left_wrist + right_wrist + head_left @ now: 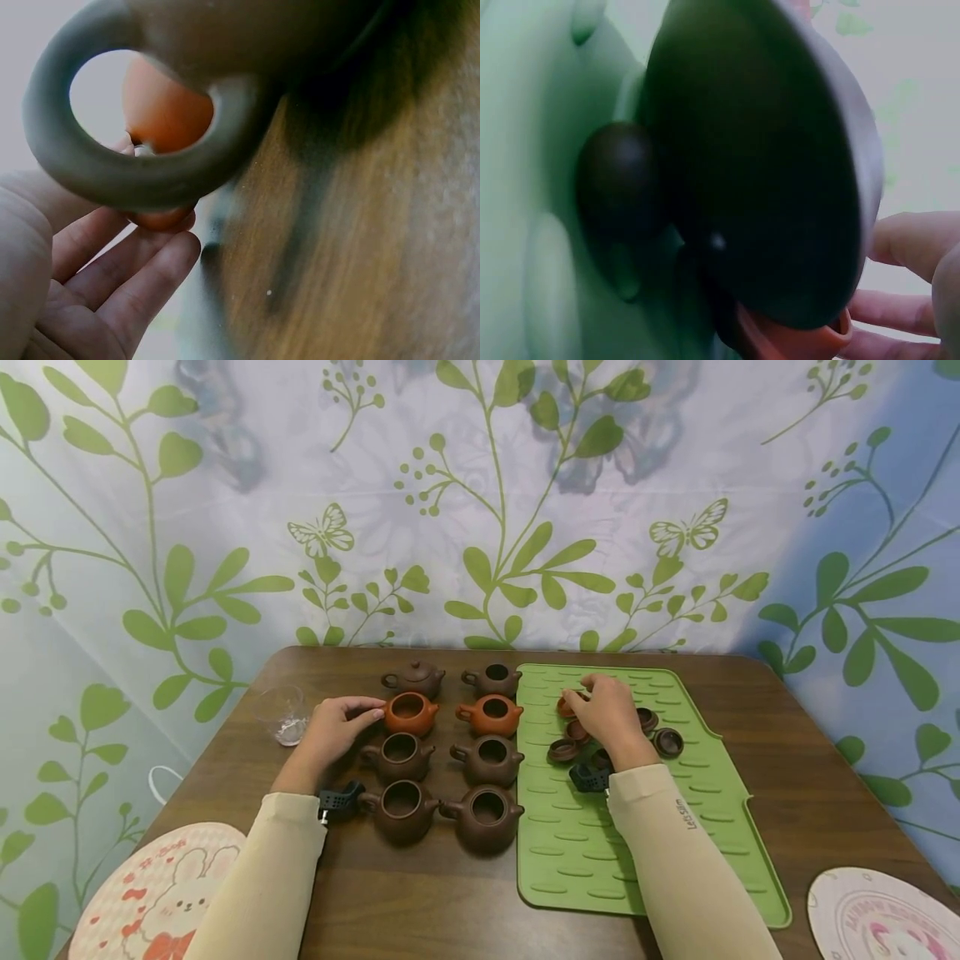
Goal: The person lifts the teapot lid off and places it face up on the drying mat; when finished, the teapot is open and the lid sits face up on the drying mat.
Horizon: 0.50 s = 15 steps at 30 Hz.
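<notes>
My left hand (337, 724) pinches the handle of an orange clay teapot (409, 714), which stands lidless on the table. In the left wrist view the orange body (169, 109) shows through the loop of a nearer brown teapot handle (45, 127). Over the green mat, my right hand (606, 714) has its fingers at a small orange lid (567, 707). That lid's edge (810, 341) meets the fingertips in the right wrist view, where a big dark lid (757, 150) hides part of the grip. Other lids (668, 742) lie around the hand.
Several more open teapots stand in two columns, such as a second orange one (490, 717) and brown ones (483, 820). A lidded brown teapot (417, 677) is at the back. The green mat (570, 877) lies right, a clear glass (283, 714) left, with round placemats (161, 893) near the front.
</notes>
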{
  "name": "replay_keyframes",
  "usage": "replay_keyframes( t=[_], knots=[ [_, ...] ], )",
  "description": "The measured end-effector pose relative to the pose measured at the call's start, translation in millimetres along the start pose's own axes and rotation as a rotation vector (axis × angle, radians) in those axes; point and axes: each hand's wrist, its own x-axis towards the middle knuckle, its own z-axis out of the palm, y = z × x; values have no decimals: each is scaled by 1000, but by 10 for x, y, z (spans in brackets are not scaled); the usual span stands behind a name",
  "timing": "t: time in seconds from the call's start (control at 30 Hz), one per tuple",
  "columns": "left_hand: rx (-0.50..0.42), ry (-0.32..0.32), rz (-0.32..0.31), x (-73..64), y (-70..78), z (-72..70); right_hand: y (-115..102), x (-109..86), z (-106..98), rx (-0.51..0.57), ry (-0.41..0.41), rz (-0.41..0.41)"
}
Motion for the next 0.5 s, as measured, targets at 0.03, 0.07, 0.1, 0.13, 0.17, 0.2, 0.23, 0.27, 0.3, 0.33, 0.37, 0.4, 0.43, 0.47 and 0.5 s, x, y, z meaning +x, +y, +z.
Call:
replay_keyframes(
  t=[0.03, 0.07, 0.1, 0.13, 0.17, 0.2, 0.23, 0.27, 0.3, 0.33, 0.37, 0.4, 0.43, 0.47, 0.5],
  knots=[
    [2, 0, -3, -5, 6, 0, -1, -3, 1, -1, 4, -2],
    [4, 0, -2, -9, 7, 1, -4, -7, -1, -2, 9, -4],
    [1, -2, -4, -12, 10, -1, -8, -14, -4, -3, 12, -4],
    [-5, -3, -6, -13, 11, -4, -15, -20, -7, -4, 18, -6],
    [-14, -5, -11, -14, 13, -8, -26, -27, -10, -4, 22, -7],
    [-25, -8, -16, -14, 12, -15, -41, -34, -16, 0, 26, -10],
    [-38, -12, -23, -16, 13, -25, -60, -41, -20, 1, 31, -13],
    [-51, -14, -30, -16, 12, -36, -82, -47, -23, 0, 36, -15],
    [-62, -14, -43, -18, 17, -49, -108, -53, -27, -2, 41, -21],
    [-68, -12, -50, -20, 25, -62, -140, -57, -30, -1, 46, -30],
    [-68, -10, -54, -18, 33, -76, -177, -63, -35, 3, 51, -36],
    [-62, -9, -53, -14, 45, -89, -218, -70, -40, 6, 58, -46],
    [-46, -9, -50, -7, 57, -102, -260, -74, -42, 7, 66, -56],
    [-23, -10, -45, 8, 71, -114, -306, -81, -47, 12, 71, -68],
    [4, -14, -41, 25, 89, -128, -356, -87, -51, 19, 76, -83]
  ],
)
